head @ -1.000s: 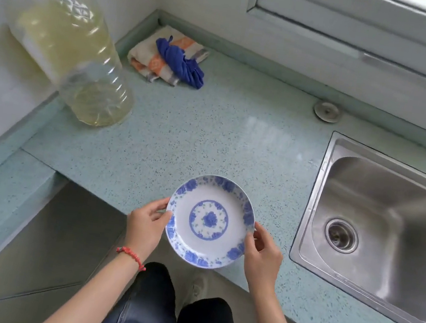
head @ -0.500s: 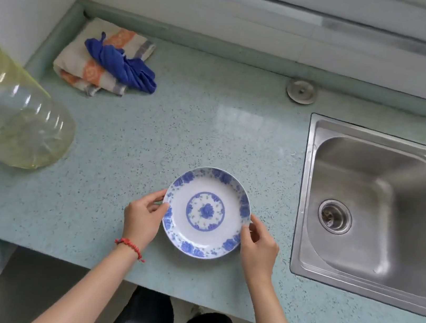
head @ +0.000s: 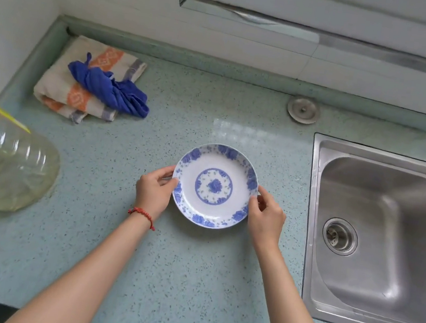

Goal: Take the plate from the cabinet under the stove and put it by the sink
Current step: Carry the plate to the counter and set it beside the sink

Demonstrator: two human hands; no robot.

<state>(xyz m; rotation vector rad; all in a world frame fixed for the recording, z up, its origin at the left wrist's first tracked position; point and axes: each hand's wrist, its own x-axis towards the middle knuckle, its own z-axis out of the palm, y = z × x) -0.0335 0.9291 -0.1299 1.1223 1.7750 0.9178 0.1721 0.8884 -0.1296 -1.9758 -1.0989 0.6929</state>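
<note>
The plate (head: pixel 214 186) is being moved further onto the desk (head: pixel 188 282) than a second ago. It is being gripped at its rim by the left hand (head: pixel 153 194) and right hand (head: pixel 266 219), beside the sink (head: pixel 310 203). If dropped, it could chip. The speckled desk is being lit by a window.

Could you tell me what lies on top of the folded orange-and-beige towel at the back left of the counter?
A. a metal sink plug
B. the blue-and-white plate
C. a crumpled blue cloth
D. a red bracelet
C: a crumpled blue cloth rests on the folded towel, while the plate is out in the middle of the counter, held between both hands.
</note>
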